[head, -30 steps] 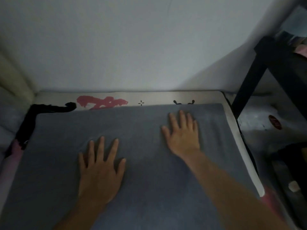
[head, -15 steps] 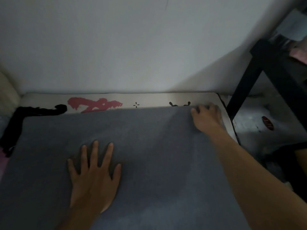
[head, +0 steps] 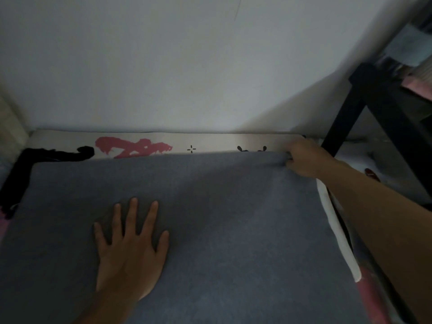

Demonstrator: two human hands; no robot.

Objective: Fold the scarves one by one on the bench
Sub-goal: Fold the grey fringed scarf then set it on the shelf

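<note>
A large grey-blue scarf point(head: 222, 218) lies spread flat over the bench point(head: 210, 141), whose pale printed cover shows along the far edge. My left hand point(head: 131, 251) rests flat on the scarf at the near left, fingers straight and spread. My right hand point(head: 306, 160) is at the scarf's far right corner, fingers curled round the cloth edge there.
A white wall rises right behind the bench. A black cloth point(head: 21, 174) lies along the far left corner. A black metal frame point(head: 364, 113) stands at the right, with a white strip point(head: 339, 235) of the bench's right edge below it.
My right hand slid from the scarf's middle to its far right corner and closed on the edge. My left hand stayed flat on the cloth.
</note>
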